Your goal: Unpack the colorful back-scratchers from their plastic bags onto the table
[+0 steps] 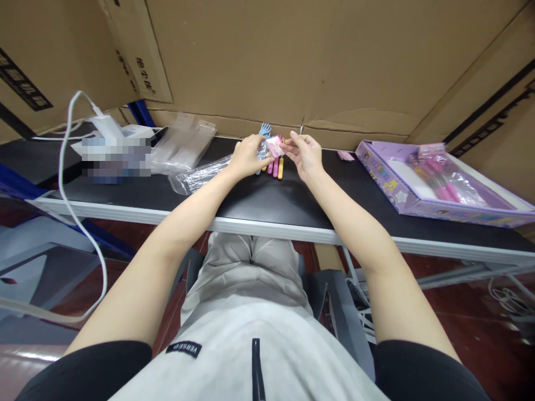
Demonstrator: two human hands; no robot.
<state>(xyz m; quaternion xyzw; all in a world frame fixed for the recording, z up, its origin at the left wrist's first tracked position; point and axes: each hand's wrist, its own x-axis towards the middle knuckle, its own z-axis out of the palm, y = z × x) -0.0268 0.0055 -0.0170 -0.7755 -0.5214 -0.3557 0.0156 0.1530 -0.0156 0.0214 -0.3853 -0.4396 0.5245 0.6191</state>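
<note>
Above the dark tabletop, a small pink printed card [275, 146] is held between my two hands. My left hand [247, 157] is closed, with thumb and fingers pinching the card's left side. A long clear plastic bag [204, 174] lies beside and partly under this hand. My right hand [306, 155] is also closed, its fingertips at the card's right edge; a thin pale tip [301, 128] shows above its fingers. Just beneath lie several sticks with pink and yellow handles [280, 168], and a light-blue hand-shaped end [265, 130] sticks out behind. My fingers hide part of these.
At right, an open purple box [390, 189] holds a bagged pink item [449, 186]. Another pink card [345, 156] lies left of it. Clear bags [184, 143] are stacked at left, near a white cable [62, 161]. Cardboard walls [267, 67] stand behind the table.
</note>
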